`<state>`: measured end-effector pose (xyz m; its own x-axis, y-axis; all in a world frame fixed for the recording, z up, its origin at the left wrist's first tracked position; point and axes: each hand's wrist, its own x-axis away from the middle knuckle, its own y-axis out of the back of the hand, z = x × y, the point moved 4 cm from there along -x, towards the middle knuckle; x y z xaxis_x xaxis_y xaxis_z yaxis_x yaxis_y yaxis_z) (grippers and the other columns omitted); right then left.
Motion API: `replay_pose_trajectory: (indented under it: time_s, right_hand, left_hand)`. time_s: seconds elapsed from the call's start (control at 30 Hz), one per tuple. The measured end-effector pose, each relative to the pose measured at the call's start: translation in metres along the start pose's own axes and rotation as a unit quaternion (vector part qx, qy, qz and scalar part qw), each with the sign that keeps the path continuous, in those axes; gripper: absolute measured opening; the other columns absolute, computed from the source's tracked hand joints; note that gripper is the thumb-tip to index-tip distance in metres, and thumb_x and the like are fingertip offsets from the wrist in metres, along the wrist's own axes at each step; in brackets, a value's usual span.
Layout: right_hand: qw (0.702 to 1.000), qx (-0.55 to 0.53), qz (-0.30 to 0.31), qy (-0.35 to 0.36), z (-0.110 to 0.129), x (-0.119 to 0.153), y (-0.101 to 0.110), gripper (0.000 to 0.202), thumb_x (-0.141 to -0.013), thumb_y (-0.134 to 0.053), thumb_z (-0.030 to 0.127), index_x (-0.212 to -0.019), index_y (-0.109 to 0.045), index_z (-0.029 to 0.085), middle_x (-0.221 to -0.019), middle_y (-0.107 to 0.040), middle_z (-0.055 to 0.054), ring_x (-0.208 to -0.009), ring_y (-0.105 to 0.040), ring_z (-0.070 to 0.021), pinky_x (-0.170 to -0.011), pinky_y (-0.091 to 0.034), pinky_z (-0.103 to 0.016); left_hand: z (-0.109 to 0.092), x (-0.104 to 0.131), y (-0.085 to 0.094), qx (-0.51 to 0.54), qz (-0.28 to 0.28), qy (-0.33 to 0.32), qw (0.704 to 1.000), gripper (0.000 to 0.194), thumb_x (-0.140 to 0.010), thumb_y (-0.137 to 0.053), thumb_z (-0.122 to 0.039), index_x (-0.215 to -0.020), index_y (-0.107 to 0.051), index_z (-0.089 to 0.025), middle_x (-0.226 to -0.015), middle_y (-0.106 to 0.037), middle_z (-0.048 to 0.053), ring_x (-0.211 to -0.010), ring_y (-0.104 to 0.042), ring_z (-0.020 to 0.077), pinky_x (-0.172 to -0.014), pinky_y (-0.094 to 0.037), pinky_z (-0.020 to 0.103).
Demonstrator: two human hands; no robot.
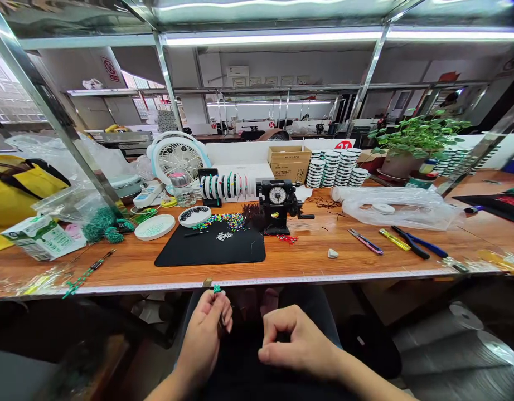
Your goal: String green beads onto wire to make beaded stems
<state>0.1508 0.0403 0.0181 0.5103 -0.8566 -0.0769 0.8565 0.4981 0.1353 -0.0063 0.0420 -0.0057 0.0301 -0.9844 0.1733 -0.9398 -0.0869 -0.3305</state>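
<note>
Below the table's front edge, my left hand (209,328) pinches a small green knotted cord piece (217,289), which sticks up past the fingertips. To its right is my right hand (292,340), its fingers curled with thumb and forefinger close together; any thread between them is too fine to make out. Beyond my hands lies a black mat (215,248) with colourful beads (229,223) and a small pile of pale beads (224,236). A black hand-cranked winding device (277,203) stands at the mat's right.
White dishes (154,227) stand left of the mat. Toward the right lie a craft knife (365,241), a yellow cutter (394,239) and blue-black pliers (418,242). Spools, a fan (179,156) and a potted plant (407,147) line the back. A metal post rises at the left.
</note>
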Motion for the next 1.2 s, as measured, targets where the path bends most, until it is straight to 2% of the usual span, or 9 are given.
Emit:
replay_pose_trajectory:
  time_s: [0.13,0.3,0.4,0.53,0.83,0.93,1.0,1.1,1.2]
  right_hand:
    - [0.991,-0.068,-0.11,-0.019,0.002,-0.008,0.01,0.023,-0.077,-0.063,0.03,-0.06,-0.064,0.013,-0.057,-0.058,0.0,-0.056,-0.049,-0.0105,-0.057,-0.038,-0.023]
    - [0.987,-0.125,-0.097,-0.034,-0.006,-0.02,0.001,0.025,-0.076,-0.063,0.036,-0.068,-0.064,0.013,-0.054,-0.058,0.0,-0.051,-0.052,-0.0113,-0.055,-0.04,-0.024]
    - [0.985,-0.087,-0.144,-0.024,-0.007,-0.02,0.004,0.023,-0.074,-0.067,0.033,-0.064,-0.066,0.012,-0.059,-0.059,0.0,-0.057,-0.049,-0.0102,-0.057,-0.039,-0.023]
    - [0.985,-0.102,-0.131,-0.038,-0.01,-0.02,0.003,0.023,-0.075,-0.065,0.034,-0.07,-0.07,0.012,-0.063,-0.062,-0.002,-0.06,-0.051,-0.0115,-0.058,-0.04,-0.024]
    - [0.986,-0.058,-0.155,-0.028,-0.015,-0.018,0.003,0.028,-0.079,-0.062,0.038,-0.07,-0.067,0.012,-0.061,-0.059,-0.002,-0.059,-0.049,-0.0116,-0.058,-0.039,-0.025]
    - [0.982,-0.134,-0.133,-0.028,-0.018,-0.016,0.005,0.03,-0.078,-0.064,0.039,-0.065,-0.063,0.012,-0.059,-0.055,-0.001,-0.055,-0.045,-0.0091,-0.054,-0.035,-0.023]
    - [0.971,-0.215,-0.09,-0.06,-0.021,-0.013,0.004,0.029,-0.075,-0.067,0.038,-0.064,-0.061,0.012,-0.055,-0.052,0.002,-0.047,-0.036,-0.0054,-0.045,-0.025,-0.021]
    - [0.939,-0.324,-0.035,-0.112,-0.026,-0.009,0.001,0.023,-0.07,-0.07,0.031,-0.063,-0.058,0.013,-0.048,-0.045,0.006,-0.039,-0.024,-0.0024,-0.041,-0.012,-0.021]
    - [0.908,-0.393,0.003,-0.143,-0.028,-0.005,-0.005,0.017,-0.066,-0.068,0.022,-0.059,-0.054,0.014,-0.043,-0.038,0.008,-0.039,-0.023,-0.0031,-0.041,-0.011,-0.021]
  left_hand:
    - [0.005,0.002,-0.014,-0.023,0.129,0.062,0.989,0.019,-0.086,-0.055,-0.033,-0.08,-0.052,-0.016,-0.065,-0.05,-0.002,-0.056,-0.043,0.0082,-0.051,-0.04,0.02]
    - [0.011,0.007,-0.028,-0.022,0.214,0.079,0.973,0.026,-0.084,-0.057,-0.038,-0.073,-0.048,-0.016,-0.061,-0.051,-0.002,-0.049,-0.043,0.0082,-0.046,-0.041,0.021]
    - [0.01,0.006,-0.027,-0.004,0.198,0.064,0.978,0.025,-0.084,-0.056,-0.039,-0.075,-0.048,-0.017,-0.056,-0.046,-0.004,-0.046,-0.04,0.0076,-0.044,-0.041,0.021]
    - [0.014,0.007,-0.025,-0.001,0.2,0.088,0.976,0.027,-0.081,-0.059,-0.042,-0.078,-0.05,-0.017,-0.055,-0.043,-0.006,-0.044,-0.039,0.0069,-0.042,-0.041,0.021]
    - [0.015,0.007,-0.018,0.004,0.152,0.058,0.987,0.019,-0.086,-0.056,-0.034,-0.082,-0.051,-0.016,-0.055,-0.042,-0.006,-0.047,-0.039,0.007,-0.046,-0.042,0.021]
    - [0.011,0.009,-0.016,0.037,0.127,0.069,0.989,0.016,-0.085,-0.057,-0.031,-0.081,-0.05,-0.017,-0.055,-0.039,-0.006,-0.047,-0.036,0.0069,-0.045,-0.04,0.02]
    - [0.007,0.01,-0.015,0.058,0.116,0.077,0.989,0.016,-0.083,-0.059,-0.03,-0.081,-0.051,-0.017,-0.054,-0.038,-0.007,-0.047,-0.034,0.0067,-0.044,-0.038,0.019]
    - [0.004,0.011,-0.016,0.078,0.11,0.091,0.987,0.017,-0.08,-0.062,-0.029,-0.08,-0.052,-0.016,-0.054,-0.036,-0.007,-0.046,-0.032,0.0063,-0.043,-0.035,0.018]
    - [0.004,0.012,-0.017,0.092,0.114,0.103,0.984,0.016,-0.08,-0.061,-0.029,-0.079,-0.051,-0.016,-0.055,-0.035,-0.007,-0.045,-0.03,0.0062,-0.04,-0.032,0.018]
